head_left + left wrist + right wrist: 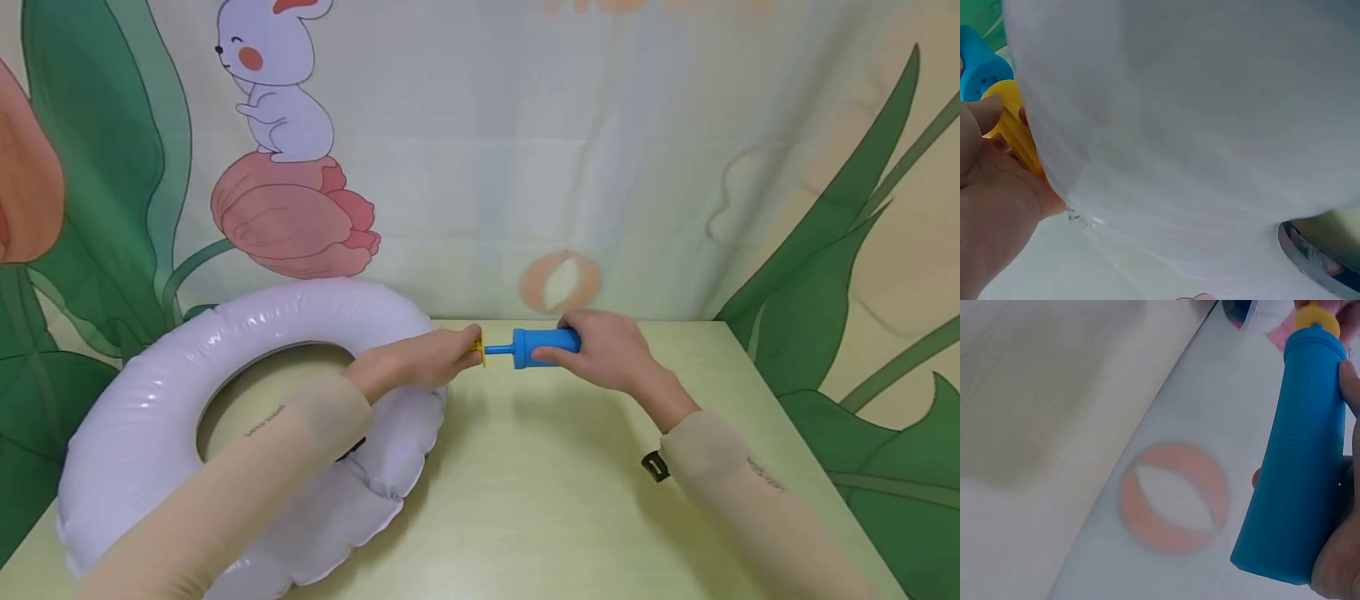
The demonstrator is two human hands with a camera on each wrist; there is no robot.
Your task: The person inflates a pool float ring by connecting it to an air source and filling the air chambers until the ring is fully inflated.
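A blue hand pump (531,342) is held level above the table, part of its thin blue rod (498,350) showing. My left hand (438,354) grips its yellow handle (1019,140), fingers curled round it. Around the blue barrel (1297,462) my right hand (611,350) is wrapped, thumb along the near side. To the left lies a large white inflated swim ring (127,433), partly beneath my left forearm. The left wrist view is mostly filled by this ring, and a small clear valve-like piece (1077,217) shows at its edge.
The light green table (525,517) reaches back to a printed curtain (487,167) with a rabbit, tulips and leaves. A black strap buckle (656,466) hangs by my right sleeve. The ring covers the table's left side.
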